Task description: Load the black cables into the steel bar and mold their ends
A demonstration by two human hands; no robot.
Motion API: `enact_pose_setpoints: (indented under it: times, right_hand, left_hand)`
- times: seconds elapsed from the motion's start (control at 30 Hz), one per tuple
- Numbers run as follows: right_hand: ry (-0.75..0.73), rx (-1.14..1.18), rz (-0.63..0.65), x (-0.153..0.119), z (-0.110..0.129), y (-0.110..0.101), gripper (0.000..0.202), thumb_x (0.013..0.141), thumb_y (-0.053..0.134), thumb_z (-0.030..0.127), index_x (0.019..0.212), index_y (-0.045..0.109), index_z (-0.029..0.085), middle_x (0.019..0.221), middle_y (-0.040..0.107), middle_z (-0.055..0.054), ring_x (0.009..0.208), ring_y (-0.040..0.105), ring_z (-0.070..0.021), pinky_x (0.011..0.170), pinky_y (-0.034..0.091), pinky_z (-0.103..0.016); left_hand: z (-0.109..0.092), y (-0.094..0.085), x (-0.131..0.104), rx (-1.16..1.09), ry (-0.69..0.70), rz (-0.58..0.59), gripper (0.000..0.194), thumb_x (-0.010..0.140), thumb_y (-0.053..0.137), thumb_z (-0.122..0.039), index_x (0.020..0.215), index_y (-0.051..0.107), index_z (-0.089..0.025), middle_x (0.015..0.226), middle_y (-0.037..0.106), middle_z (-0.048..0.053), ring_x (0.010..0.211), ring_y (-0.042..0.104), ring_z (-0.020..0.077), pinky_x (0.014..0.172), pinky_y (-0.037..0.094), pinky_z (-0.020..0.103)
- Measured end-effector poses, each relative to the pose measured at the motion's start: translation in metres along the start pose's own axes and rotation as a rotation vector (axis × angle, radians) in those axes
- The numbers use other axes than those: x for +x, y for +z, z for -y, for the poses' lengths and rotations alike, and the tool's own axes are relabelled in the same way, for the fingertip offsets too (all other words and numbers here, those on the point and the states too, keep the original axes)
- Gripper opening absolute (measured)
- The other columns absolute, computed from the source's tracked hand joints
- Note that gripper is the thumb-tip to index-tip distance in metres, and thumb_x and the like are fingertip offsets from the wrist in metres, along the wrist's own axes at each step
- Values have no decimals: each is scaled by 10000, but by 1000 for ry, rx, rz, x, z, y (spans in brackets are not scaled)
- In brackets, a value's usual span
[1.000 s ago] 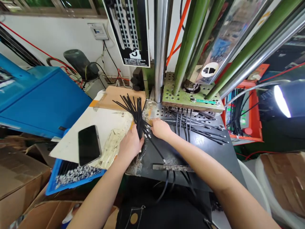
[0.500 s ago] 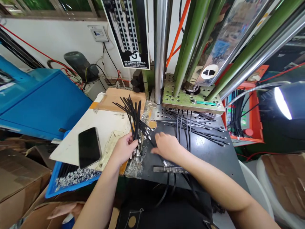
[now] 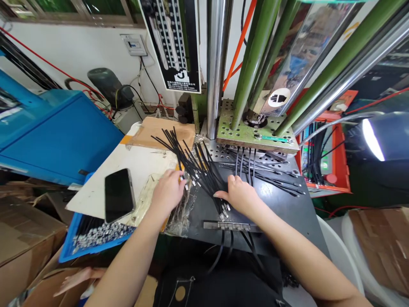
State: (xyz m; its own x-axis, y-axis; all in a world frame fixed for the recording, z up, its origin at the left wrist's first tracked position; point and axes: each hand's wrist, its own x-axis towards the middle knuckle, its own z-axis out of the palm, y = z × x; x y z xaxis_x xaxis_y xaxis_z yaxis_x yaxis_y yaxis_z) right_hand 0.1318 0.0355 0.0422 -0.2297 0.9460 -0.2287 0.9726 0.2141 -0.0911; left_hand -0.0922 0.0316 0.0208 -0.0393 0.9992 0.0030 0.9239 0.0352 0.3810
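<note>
Black cables with silvery end connectors (image 3: 207,177) lie fanned out on the dark table between my two hands. My left hand (image 3: 169,189) is closed at the left edge of the fan, thumb against fingers, on a black cable whose connector shows just below the fingertips. At the right side of the bundle is my right hand (image 3: 241,194), thumb stretched out over the cables and apart from the curled fingers. A slotted metal bar (image 3: 211,224) lies below the bundle near the front edge, with thicker black cables running down from it.
A phone (image 3: 119,196) rests on a white board at left, above a blue tray (image 3: 64,247) of connector-ended cables. A green press base (image 3: 236,138) with a wrench stands behind. Further cables lie at right. A lamp and a red-orange box are beyond. Another person's hand (image 3: 75,279) shows lower left.
The upright bunch at my left hand has thinned, and many cables now lie spread to the right. My right hand has moved right, its thumb over them.
</note>
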Motion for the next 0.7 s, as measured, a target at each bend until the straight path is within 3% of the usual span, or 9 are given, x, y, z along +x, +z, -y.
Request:
enact_pose_setpoints:
  times: [0.07, 0.13, 0.2, 0.33, 0.43, 0.6, 0.7]
  right_hand:
    - [42, -59, -27, 4, 21, 8, 686, 807, 573, 648, 1132, 516, 47, 1040, 606, -207, 857, 679, -307, 689, 526, -349]
    - [12, -54, 7, 6, 34, 13, 682, 777, 662, 581, 1163, 491, 45, 1059, 598, -208, 858, 682, -302, 684, 536, -344]
    - [-29, -26, 64, 6, 35, 15, 544, 804, 699, 413, 1160, 485, 62, 1044, 618, -187, 870, 684, -294, 696, 537, -339]
    - [-16, -10, 87, 7, 13, 11, 237, 875, 539, 170, 1085, 516, 64, 987, 657, -183, 888, 685, -301, 742, 521, -366]
    - [2, -4, 80, 8, 1, 11, 210, 874, 479, 133, 1058, 537, 49, 978, 656, -208, 897, 680, -313, 758, 505, -382]
    - [-44, 61, 79, 1, 5, 15, 235, 870, 491, 169, 1067, 560, 63, 1001, 662, -186, 931, 668, -282, 780, 481, -338]
    - [-102, 129, 81, -20, -7, 9, 259, 885, 513, 233, 1097, 588, 105, 981, 679, -127, 930, 660, -232, 793, 468, -288]
  left_hand:
    - [7, 1, 13, 181, -69, -61, 402, 863, 534, -364, 1140, 621, -87, 1148, 574, 192, 1045, 581, 336, 915, 465, 441]
    - [10, 7, 21, 240, -95, -39, 434, 846, 560, -392, 1140, 602, -76, 1131, 556, 195, 1022, 583, 334, 895, 474, 426]
    - [10, 13, 23, 219, -76, -11, 357, 850, 549, -330, 1112, 602, -94, 1124, 558, 179, 985, 601, 297, 899, 474, 387]
    - [7, 15, 14, 145, -68, 56, 193, 833, 498, -220, 938, 648, -161, 1033, 622, 141, 886, 637, 259, 852, 487, 367]
    - [-7, 20, 2, -48, -50, 153, 129, 806, 521, -202, 856, 639, -185, 861, 680, 80, 836, 658, 234, 799, 495, 337]
    - [-46, 45, -24, -625, -5, 395, 229, 839, 537, -311, 1018, 607, -187, 813, 708, 20, 602, 655, 151, 608, 502, 262]
    - [-51, 41, -40, -612, 138, 501, 269, 846, 540, -356, 1031, 656, -198, 855, 729, 37, 734, 684, 185, 682, 509, 277]
